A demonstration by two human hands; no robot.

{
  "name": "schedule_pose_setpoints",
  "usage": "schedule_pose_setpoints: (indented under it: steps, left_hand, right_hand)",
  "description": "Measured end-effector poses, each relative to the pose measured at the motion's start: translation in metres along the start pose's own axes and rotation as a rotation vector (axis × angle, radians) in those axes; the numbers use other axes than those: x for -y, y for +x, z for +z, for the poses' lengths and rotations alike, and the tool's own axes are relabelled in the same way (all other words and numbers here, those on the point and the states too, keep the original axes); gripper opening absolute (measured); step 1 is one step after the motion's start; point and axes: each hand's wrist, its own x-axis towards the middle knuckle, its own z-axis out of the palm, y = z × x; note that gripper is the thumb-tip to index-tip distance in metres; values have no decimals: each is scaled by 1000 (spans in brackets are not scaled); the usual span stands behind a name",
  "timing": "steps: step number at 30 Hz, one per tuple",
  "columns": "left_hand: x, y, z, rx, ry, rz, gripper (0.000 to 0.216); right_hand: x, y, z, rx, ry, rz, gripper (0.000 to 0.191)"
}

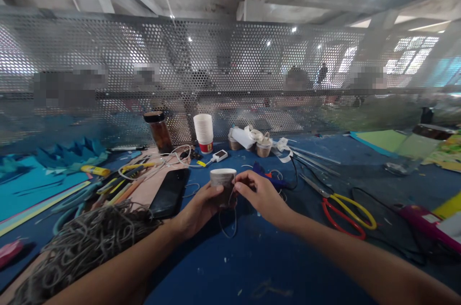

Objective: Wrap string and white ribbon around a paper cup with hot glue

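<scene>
My left hand (201, 206) is wrapped round a small cup (222, 177), which has a white rim and grey cord wound about its side. At the cup's right side my right hand (254, 192) pinches a thin grey cord, thumb and forefinger pressed together against the wall. A loop of that cord (228, 237) hangs below the cup over the blue table. Left of my left forearm lies a large tangled heap of grey cord (90, 237). Just behind the left hand is a black phone (170, 192). The cup's lower part is partly hidden by my fingers.
Behind stand a stack of white paper cups (203, 127), a dark-lidded jar (158, 132) and cord-wrapped cups (264, 147). Scissors with red and yellow handles (338, 206) and a magenta tool (428, 221) lie right. Blue-handled scissors (72, 206) lie left. A perforated metal screen (230, 60) closes the back.
</scene>
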Motion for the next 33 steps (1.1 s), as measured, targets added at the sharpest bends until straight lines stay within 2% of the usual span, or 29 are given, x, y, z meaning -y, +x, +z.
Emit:
schedule_pose_setpoints:
  steps: [3,7,14,19,24,26,29,33]
  left_hand:
    - [3,1,-2,-14,42,8,42]
    - [4,2,1,-100,95,10,48]
    - [3,2,7,-132,128,29,46]
    - [2,3,7,-189,110,23,42]
    - [3,4,4,-225,87,29,44]
    - [3,4,3,-225,76,26,43]
    - [4,4,1,-222,75,20,41]
    - [5,5,0,-229,58,20,40]
  right_hand:
    - [4,-2,1,9,-12,-5,13]
    - [6,-4,3,21,-35,-23,21]
    - [6,-8,4,55,-272,-135,40]
    - [2,-10,6,93,-336,-205,40]
    - [-1,-5,-2,37,-395,-260,30]
    - [-1,0,-12,-10,-522,-281,27]
    - [-3,8,-32,-37,-865,-266,26]
    - [-14,15,-57,45,-1309,-64,24]
